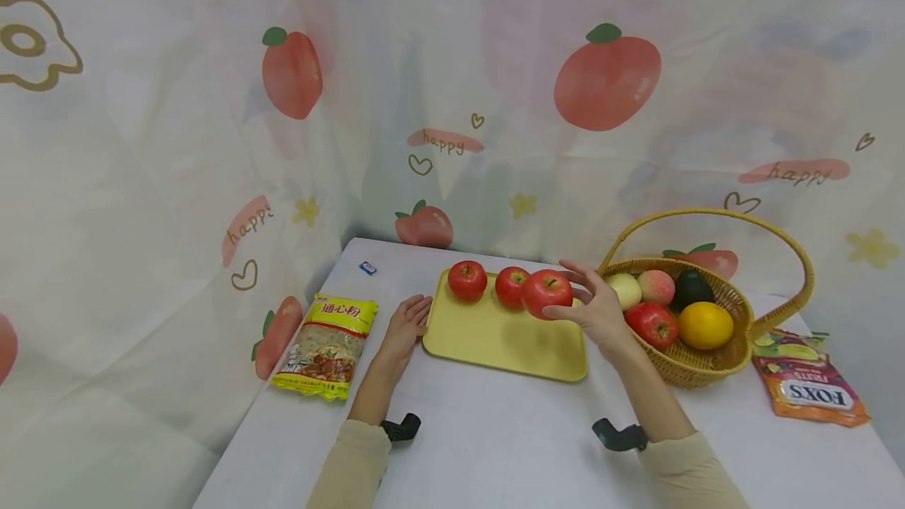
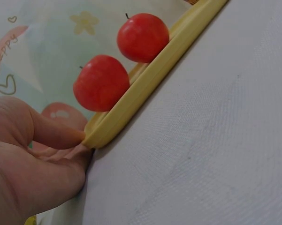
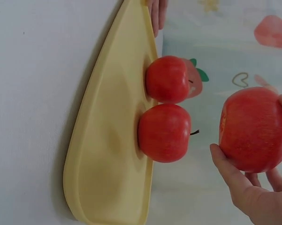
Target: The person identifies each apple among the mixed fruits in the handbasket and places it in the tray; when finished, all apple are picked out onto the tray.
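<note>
So the apple (image 1: 547, 294) is up in the air in the right hand (image 1: 604, 313) — fingers (image 1: 583, 272) spread about as wide as the fruit, gripping its right side. The relation that matters, I'd say, is height: the right wrist view shows a gap between it and the yellow tray (image 1: 495, 344), whose long side runs left to right across the desk (image 1: 495, 438). The apple's round, so no real long axis to worry about. It's well to the right hand's side; the left hand (image 1: 406, 324) is at the tray's far-left rim, fingers fairly straight and touching it, doesn't look clamped. Annoying bits: in the head view the held apple partly covers the middle apple (image 1: 507, 287) — the left apple (image 1: 467, 281) shows fine. Right wrist view cuts off the held one's edge, and I can't see the fingertips behind it.
</note>
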`<control>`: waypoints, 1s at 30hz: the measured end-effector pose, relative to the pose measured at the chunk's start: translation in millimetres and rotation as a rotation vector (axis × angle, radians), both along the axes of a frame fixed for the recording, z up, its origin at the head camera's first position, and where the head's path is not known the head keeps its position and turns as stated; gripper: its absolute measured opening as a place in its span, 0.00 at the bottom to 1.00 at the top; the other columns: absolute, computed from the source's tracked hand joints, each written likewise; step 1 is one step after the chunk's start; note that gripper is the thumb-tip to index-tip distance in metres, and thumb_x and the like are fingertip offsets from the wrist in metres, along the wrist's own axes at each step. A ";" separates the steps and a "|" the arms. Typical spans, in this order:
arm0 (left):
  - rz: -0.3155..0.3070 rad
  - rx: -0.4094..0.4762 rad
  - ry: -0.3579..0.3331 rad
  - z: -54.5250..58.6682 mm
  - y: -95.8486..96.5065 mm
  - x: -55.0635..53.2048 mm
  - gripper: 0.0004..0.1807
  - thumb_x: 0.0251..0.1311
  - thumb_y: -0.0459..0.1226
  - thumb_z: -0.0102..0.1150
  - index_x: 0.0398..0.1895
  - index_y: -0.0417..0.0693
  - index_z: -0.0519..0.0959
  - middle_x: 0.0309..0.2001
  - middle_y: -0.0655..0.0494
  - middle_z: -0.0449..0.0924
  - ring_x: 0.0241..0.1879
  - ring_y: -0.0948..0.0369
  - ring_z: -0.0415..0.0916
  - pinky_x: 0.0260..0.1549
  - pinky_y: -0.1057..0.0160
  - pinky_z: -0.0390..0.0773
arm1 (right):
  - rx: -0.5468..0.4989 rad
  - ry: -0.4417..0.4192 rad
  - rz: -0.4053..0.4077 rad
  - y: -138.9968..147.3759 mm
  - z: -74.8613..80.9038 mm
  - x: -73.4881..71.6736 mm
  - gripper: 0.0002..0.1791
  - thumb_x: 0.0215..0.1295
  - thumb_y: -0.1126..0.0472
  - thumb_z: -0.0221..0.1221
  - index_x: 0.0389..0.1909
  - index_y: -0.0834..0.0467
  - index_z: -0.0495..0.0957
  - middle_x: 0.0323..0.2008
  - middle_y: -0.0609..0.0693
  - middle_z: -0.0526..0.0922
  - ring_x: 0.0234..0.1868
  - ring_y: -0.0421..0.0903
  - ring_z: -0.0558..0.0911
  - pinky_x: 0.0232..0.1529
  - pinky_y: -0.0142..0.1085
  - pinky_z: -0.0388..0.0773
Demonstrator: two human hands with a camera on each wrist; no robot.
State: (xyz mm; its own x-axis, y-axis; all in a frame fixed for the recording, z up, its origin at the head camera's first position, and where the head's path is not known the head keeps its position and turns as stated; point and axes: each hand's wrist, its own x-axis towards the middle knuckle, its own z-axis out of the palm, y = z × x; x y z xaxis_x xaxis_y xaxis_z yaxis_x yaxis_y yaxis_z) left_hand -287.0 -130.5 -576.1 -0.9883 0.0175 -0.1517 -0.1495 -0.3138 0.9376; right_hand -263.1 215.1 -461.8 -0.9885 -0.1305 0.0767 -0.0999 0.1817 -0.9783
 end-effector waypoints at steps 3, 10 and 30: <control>0.002 -0.007 -0.008 -0.5 0.1 -0.4 0.41 0.60 0.10 0.42 0.79 0.34 0.56 0.77 0.36 0.63 0.77 0.45 0.60 0.76 0.51 0.60 | -0.013 -0.007 0.006 -3.3 -2.0 -1.2 0.49 0.57 0.66 0.76 0.78 0.53 0.63 0.71 0.58 0.68 0.61 0.48 0.76 0.51 0.28 0.83; 0.002 -0.001 0.000 -1.4 -0.3 -1.0 0.41 0.59 0.09 0.42 0.78 0.33 0.56 0.77 0.35 0.62 0.78 0.44 0.59 0.77 0.50 0.59 | -0.018 -0.001 0.018 -10.3 -7.1 -3.6 0.48 0.56 0.67 0.75 0.77 0.54 0.64 0.69 0.59 0.69 0.58 0.43 0.78 0.51 0.30 0.84; 0.003 0.004 0.013 1.9 0.7 2.1 0.41 0.59 0.09 0.40 0.78 0.32 0.56 0.77 0.34 0.61 0.78 0.44 0.59 0.77 0.50 0.59 | -0.030 -0.035 0.037 -30.0 -13.2 -8.6 0.49 0.54 0.69 0.76 0.77 0.53 0.65 0.70 0.59 0.70 0.62 0.53 0.76 0.51 0.31 0.84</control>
State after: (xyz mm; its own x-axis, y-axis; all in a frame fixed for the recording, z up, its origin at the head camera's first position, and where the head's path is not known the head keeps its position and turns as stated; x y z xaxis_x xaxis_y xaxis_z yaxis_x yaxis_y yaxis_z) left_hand -284.9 -129.8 -574.3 -0.9902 0.0154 -0.1386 -0.1362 -0.3179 0.9383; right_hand -271.7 185.1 -475.0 -0.9852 -0.1652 0.0466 -0.0717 0.1491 -0.9862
